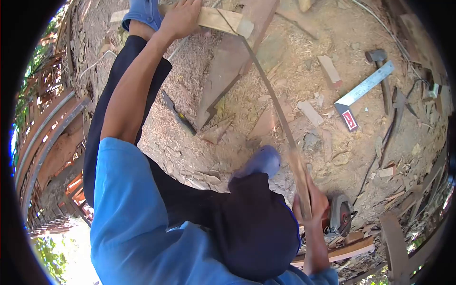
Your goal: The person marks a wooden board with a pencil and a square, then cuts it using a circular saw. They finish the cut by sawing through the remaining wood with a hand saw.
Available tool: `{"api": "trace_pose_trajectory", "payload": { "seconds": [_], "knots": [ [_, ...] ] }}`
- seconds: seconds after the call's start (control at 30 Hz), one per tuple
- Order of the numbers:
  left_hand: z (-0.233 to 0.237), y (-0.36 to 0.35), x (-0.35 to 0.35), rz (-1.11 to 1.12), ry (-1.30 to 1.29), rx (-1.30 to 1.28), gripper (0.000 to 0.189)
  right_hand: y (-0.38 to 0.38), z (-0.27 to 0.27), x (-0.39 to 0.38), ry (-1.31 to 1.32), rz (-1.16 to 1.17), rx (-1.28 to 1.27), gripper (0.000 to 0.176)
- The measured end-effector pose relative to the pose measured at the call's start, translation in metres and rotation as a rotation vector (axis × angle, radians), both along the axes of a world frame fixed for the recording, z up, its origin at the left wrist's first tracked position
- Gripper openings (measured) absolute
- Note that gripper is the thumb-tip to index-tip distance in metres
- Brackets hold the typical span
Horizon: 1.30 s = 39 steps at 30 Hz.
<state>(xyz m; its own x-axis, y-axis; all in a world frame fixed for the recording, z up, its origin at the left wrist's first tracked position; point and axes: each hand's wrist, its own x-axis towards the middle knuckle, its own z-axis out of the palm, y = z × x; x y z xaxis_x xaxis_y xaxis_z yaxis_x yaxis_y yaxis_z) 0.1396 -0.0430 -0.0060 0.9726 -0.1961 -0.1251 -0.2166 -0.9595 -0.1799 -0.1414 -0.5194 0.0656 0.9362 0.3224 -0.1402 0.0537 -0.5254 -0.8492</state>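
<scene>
My left hand (181, 20) holds a pale wooden strip (217, 20) down near the top of the view, beside my foot in a blue clog (141, 13). Its fingertips are partly cut off by the frame edge. Wrapped round the wooden handle (300, 178) of a long, narrow-bladed machete is my right hand (312, 199), low on the right. The machete's dark blade (270, 88) slants up to the left and crosses the strip close to its right end. Under that end lies a wide brown board (227, 71).
Right of the blade lie a try square (365, 85), a hammer (385, 78) and wood offcuts (329, 70). A circular saw (340, 214) stands beside my right hand. A dark tool (178, 113) lies left of the board. Wood shavings cover the dirt ground (304, 52).
</scene>
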Motion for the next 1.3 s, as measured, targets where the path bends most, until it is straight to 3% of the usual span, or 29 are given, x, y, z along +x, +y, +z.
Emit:
{"api": "trace_pose_trajectory", "payload": {
  "seconds": [0.07, 0.13, 0.17, 0.23, 0.3, 0.33, 0.37, 0.4, 0.43, 0.47, 0.53, 0.57, 0.6, 0.63, 0.67, 0.73, 0.77, 0.83, 0.87, 0.97, 1.0, 1.07, 1.1, 1.17, 1.27, 1.3],
  "knots": [
    [0.005, 0.009, 0.007, -0.007, 0.002, 0.035, 0.068, 0.018, -0.011, 0.017, 0.231, -0.065, 0.119, 0.058],
    [0.003, 0.006, 0.014, 0.002, 0.067, 0.084, 0.062, 0.074, -0.074, 0.081, 0.069, 0.032, -0.046, 0.058],
    [-0.001, 0.009, 0.018, -0.004, 0.046, 0.073, 0.059, 0.117, -0.097, 0.126, -0.065, 0.000, 0.266, 0.056],
    [-0.010, 0.023, 0.020, -0.012, 0.016, 0.067, 0.053, 0.160, -0.088, 0.165, -0.146, 0.001, 0.210, 0.051],
    [-0.003, 0.012, 0.009, -0.025, 0.059, 0.103, 0.048, 0.155, -0.069, 0.158, -0.123, -0.013, 0.182, 0.050],
    [0.003, 0.011, 0.017, -0.040, 0.071, 0.127, 0.046, 0.130, -0.056, 0.130, -0.017, -0.028, 0.167, 0.049],
    [0.017, 0.004, 0.027, -0.014, 0.071, 0.131, 0.044, 0.099, -0.040, 0.094, -0.079, -0.055, 0.138, 0.052],
    [0.029, -0.010, 0.019, 0.024, 0.094, 0.128, 0.041, 0.065, -0.013, 0.063, 0.122, 0.003, -0.003, 0.054],
    [0.028, -0.016, 0.010, 0.065, 0.128, 0.122, 0.039, 0.036, 0.005, 0.035, -0.007, 0.012, 0.034, 0.054],
    [0.013, -0.007, 0.010, 0.049, 0.104, 0.111, 0.038, 0.012, 0.015, 0.012, 0.046, -0.003, 0.053, 0.052],
    [-0.003, 0.011, 0.015, 0.001, 0.032, 0.105, 0.036, 0.029, -0.030, 0.024, 0.465, -0.258, 0.481, 0.051],
    [-0.001, 0.009, 0.014, 0.004, 0.017, 0.101, 0.034, 0.054, -0.041, 0.058, 0.341, -0.080, 0.161, 0.050],
    [0.000, 0.003, 0.009, 0.011, 0.055, 0.074, 0.051, 0.079, -0.053, 0.092, 0.185, 0.082, -0.149, 0.049],
    [-0.003, 0.003, 0.010, 0.018, 0.077, 0.055, 0.070, 0.124, -0.074, 0.138, 0.110, 0.053, 0.106, 0.049],
    [0.001, 0.008, 0.017, 0.026, 0.095, 0.048, 0.089, 0.164, -0.075, 0.171, -0.003, 0.011, 0.209, 0.048],
    [-0.007, 0.029, 0.035, -0.114, -0.035, 0.003, 0.084, 0.176, -0.088, 0.180, -0.151, -0.018, 0.191, 0.049],
    [-0.022, 0.030, 0.024, -0.171, -0.069, -0.039, 0.082, 0.157, -0.066, 0.161, -0.045, -0.003, 0.130, 0.049],
    [-0.005, 0.017, 0.022, -0.073, -0.052, 0.046, 0.049, 0.108, -0.037, 0.103, -0.015, -0.026, 0.109, 0.052],
    [-0.002, 0.013, 0.013, -0.007, -0.028, 0.083, 0.034, 0.073, -0.015, 0.068, 0.088, 0.017, -0.029, 0.053],
    [-0.005, 0.012, 0.013, -0.029, 0.000, 0.102, 0.035, 0.000, -0.019, 0.004, 0.167, -0.023, -0.019, 0.059],
    [-0.004, 0.014, 0.015, -0.020, 0.004, 0.096, 0.036, 0.012, -0.035, 0.013, 0.262, -0.041, -0.015, 0.059],
    [0.003, 0.005, 0.011, 0.000, 0.006, 0.068, 0.038, 0.055, -0.061, 0.061, 0.202, 0.094, -0.195, 0.054],
    [0.004, 0.000, 0.008, 0.023, 0.018, 0.092, 0.038, 0.095, -0.101, 0.103, 0.067, 0.035, 0.129, 0.050],
    [0.007, 0.006, 0.013, 0.065, 0.025, 0.167, 0.039, 0.168, -0.084, 0.170, -0.110, -0.016, 0.219, 0.040],
    [0.013, 0.003, 0.015, 0.019, 0.148, 0.043, 0.039, 0.144, -0.060, 0.144, -0.085, -0.003, 0.186, 0.042],
    [-0.005, 0.015, 0.015, 0.017, 0.016, 0.003, 0.040, 0.111, -0.046, 0.112, -0.037, 0.002, 0.113, 0.049]
  ]
}}
